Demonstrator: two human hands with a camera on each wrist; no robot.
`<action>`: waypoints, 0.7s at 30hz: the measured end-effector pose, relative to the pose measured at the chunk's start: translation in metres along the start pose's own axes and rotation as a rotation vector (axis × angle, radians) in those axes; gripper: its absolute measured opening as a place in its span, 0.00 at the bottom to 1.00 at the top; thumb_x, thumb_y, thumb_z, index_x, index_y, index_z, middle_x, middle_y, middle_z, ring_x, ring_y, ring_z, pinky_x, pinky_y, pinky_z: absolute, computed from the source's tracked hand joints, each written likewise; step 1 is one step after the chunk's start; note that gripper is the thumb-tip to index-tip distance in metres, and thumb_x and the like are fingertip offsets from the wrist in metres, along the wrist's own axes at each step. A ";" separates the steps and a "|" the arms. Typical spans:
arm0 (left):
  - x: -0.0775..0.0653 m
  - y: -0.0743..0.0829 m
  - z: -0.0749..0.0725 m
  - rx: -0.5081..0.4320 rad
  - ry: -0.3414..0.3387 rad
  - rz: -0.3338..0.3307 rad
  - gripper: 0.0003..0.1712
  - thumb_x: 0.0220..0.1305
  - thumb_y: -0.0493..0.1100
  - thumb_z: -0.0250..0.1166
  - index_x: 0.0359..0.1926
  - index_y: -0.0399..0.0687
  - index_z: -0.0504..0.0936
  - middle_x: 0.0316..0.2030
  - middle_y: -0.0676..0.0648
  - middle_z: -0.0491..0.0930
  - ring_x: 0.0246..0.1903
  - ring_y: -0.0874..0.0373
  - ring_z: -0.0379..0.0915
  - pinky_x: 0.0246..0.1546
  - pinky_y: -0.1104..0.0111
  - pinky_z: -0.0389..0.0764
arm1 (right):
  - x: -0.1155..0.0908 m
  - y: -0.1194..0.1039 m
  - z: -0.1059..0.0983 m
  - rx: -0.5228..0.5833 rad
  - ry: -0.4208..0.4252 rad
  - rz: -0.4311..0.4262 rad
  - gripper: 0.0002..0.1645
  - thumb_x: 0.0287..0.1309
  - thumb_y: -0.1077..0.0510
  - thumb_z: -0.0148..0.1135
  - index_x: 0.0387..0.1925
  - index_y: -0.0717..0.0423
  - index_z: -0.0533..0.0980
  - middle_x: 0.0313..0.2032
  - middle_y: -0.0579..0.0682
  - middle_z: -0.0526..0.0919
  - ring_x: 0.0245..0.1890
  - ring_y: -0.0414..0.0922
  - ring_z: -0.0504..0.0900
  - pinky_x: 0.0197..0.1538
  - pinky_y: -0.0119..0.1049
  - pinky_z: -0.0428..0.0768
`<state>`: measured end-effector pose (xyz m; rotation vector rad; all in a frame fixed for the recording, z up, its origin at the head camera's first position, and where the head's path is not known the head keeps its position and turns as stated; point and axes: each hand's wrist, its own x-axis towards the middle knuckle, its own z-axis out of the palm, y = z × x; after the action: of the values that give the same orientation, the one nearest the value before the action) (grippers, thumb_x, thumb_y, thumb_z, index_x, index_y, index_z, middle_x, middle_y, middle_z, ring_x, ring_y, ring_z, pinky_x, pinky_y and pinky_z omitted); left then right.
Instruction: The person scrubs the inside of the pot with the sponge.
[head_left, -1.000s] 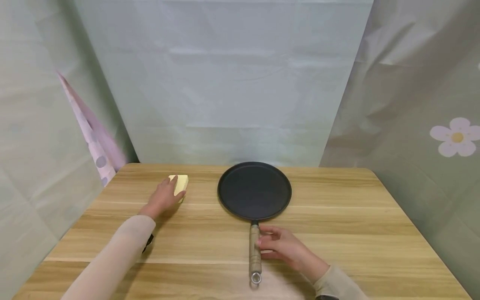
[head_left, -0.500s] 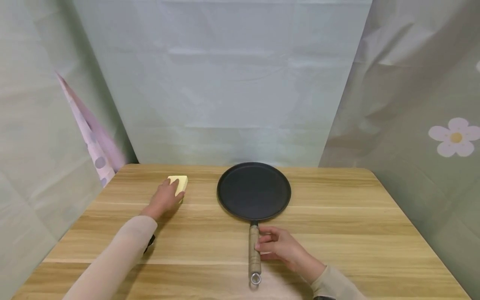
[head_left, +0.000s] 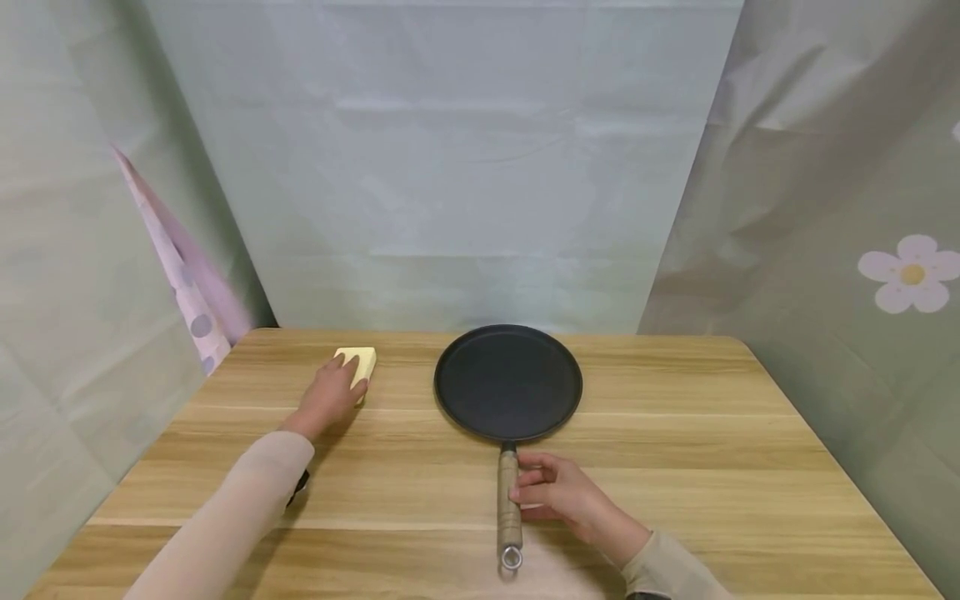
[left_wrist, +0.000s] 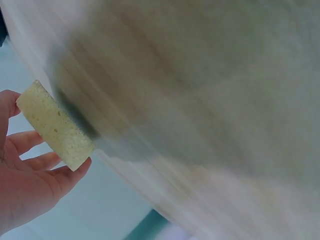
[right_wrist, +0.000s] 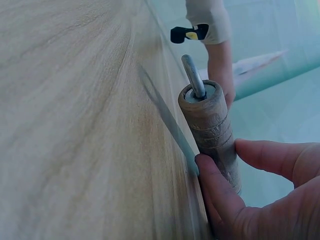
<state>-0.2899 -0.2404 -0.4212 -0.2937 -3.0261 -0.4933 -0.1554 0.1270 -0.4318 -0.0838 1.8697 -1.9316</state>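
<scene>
At the table's far left, a pale yellow sponge (head_left: 366, 359) is under my left hand (head_left: 328, 397). The left wrist view has the thumb and fingers gripping this porous block (left_wrist: 56, 126) along its edges, with a dark shadow on the wood beside it. A round black flat pan (head_left: 508, 382) lies near the middle, its wooden handle (head_left: 508, 521) pointing toward me. My right hand (head_left: 567, 498) holds that handle from the right side. Up close in the right wrist view, thumb and fingers pinch the handle (right_wrist: 207, 120), which ends in a metal ring (right_wrist: 193, 75).
Both things are on a light wood-grain table (head_left: 675, 433). Pale cloth sheets (head_left: 465, 167) hang behind it and along both sides, the right one printed with a flower (head_left: 912, 275). A pink dotted fold (head_left: 198, 308) hangs at the back left corner.
The fingers of my right hand have drawn slightly closer on the pan's handle. The sponge has shifted a little upward in the head view with my left hand. The pan stays in place.
</scene>
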 end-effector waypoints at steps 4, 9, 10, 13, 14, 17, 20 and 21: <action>0.001 0.004 -0.003 0.004 0.013 0.023 0.31 0.73 0.43 0.51 0.66 0.23 0.59 0.64 0.19 0.54 0.63 0.23 0.50 0.63 0.39 0.55 | 0.000 0.000 0.000 0.001 0.001 -0.003 0.40 0.52 0.71 0.65 0.65 0.76 0.59 0.40 0.56 0.77 0.36 0.44 0.80 0.45 0.49 0.82; 0.007 0.010 -0.004 0.022 0.030 0.050 0.31 0.72 0.43 0.51 0.66 0.23 0.59 0.64 0.20 0.54 0.64 0.25 0.50 0.64 0.40 0.54 | 0.000 0.001 0.001 0.000 0.005 -0.006 0.40 0.52 0.70 0.66 0.65 0.76 0.59 0.40 0.56 0.77 0.36 0.44 0.80 0.45 0.49 0.82; 0.009 0.012 -0.004 0.024 0.034 0.054 0.32 0.72 0.43 0.51 0.66 0.23 0.59 0.64 0.20 0.54 0.64 0.25 0.51 0.64 0.40 0.54 | 0.000 0.001 0.001 0.001 0.007 -0.006 0.40 0.52 0.70 0.66 0.65 0.76 0.59 0.40 0.56 0.77 0.37 0.44 0.80 0.45 0.49 0.82; 0.013 0.017 -0.004 0.032 0.044 0.066 0.32 0.72 0.44 0.51 0.67 0.23 0.59 0.64 0.20 0.55 0.64 0.25 0.52 0.64 0.41 0.55 | 0.001 0.002 0.001 0.001 0.012 -0.005 0.41 0.51 0.70 0.67 0.64 0.76 0.59 0.40 0.56 0.77 0.36 0.44 0.80 0.45 0.48 0.82; 0.015 0.019 -0.003 0.031 0.049 0.073 0.32 0.72 0.43 0.52 0.66 0.23 0.59 0.64 0.20 0.55 0.64 0.26 0.52 0.64 0.41 0.55 | 0.001 0.002 0.001 0.000 0.014 -0.005 0.41 0.51 0.70 0.67 0.64 0.76 0.59 0.40 0.56 0.77 0.36 0.44 0.80 0.45 0.48 0.83; 0.018 0.026 -0.003 0.022 0.062 0.092 0.32 0.71 0.43 0.52 0.66 0.24 0.60 0.64 0.20 0.56 0.64 0.26 0.53 0.64 0.41 0.56 | 0.001 0.002 0.002 -0.009 0.021 -0.004 0.41 0.51 0.70 0.67 0.64 0.76 0.59 0.40 0.56 0.76 0.36 0.45 0.80 0.44 0.48 0.83; 0.020 0.035 -0.002 0.009 0.074 0.111 0.31 0.71 0.42 0.53 0.66 0.24 0.60 0.64 0.20 0.57 0.64 0.27 0.53 0.64 0.42 0.57 | 0.000 0.002 0.002 -0.016 0.026 -0.005 0.41 0.51 0.71 0.68 0.64 0.76 0.60 0.40 0.57 0.77 0.36 0.45 0.80 0.44 0.48 0.83; 0.020 0.038 -0.002 0.004 0.080 0.117 0.31 0.71 0.42 0.53 0.66 0.24 0.61 0.64 0.20 0.57 0.64 0.27 0.53 0.64 0.42 0.57 | 0.000 0.002 0.002 -0.017 0.026 -0.005 0.41 0.51 0.71 0.68 0.64 0.76 0.60 0.40 0.57 0.77 0.36 0.45 0.80 0.44 0.48 0.83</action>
<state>-0.3022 -0.2020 -0.4053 -0.4363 -2.9111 -0.4784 -0.1542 0.1248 -0.4338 -0.0697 1.9049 -1.9291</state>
